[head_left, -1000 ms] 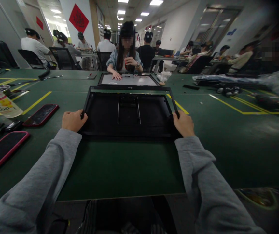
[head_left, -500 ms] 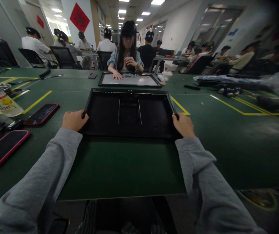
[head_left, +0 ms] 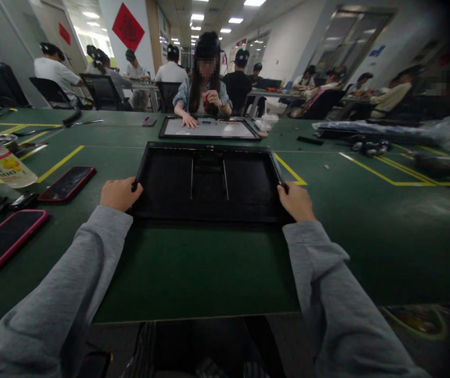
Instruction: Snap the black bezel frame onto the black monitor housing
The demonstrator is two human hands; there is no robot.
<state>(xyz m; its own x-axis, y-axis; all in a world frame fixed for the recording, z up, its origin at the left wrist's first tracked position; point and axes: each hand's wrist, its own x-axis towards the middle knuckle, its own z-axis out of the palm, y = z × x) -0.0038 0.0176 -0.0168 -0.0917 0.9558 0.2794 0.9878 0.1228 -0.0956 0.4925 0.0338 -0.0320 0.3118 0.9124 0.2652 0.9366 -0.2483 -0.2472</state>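
Note:
A black monitor frame point(head_left: 165, 181), a shallow open shell with a rim, is in front of me over the green table. Through its middle a stand-like bracket point(head_left: 209, 165) with two thin metal rods shows. My left hand point(head_left: 120, 194) is closed round the left side of the frame, thumb on top. On the opposite side my right hand point(head_left: 296, 200) grips the right edge the same way. The frame's near edge lies low, close to the tabletop; whether it touches cannot be told.
To my left lie two phones in pink-red cases point(head_left: 67, 184) and a plastic cup point(head_left: 6, 167). Across the table point(head_left: 209, 273), a person handles a panel point(head_left: 209, 128). A plastic-wrapped bundle point(head_left: 374, 131) lies at far right, beside yellow tape lines point(head_left: 409, 184).
Both of my hands and the frame stay practically in place. Across the table, the person's raised hand has shifted slightly, showing more of a red object.

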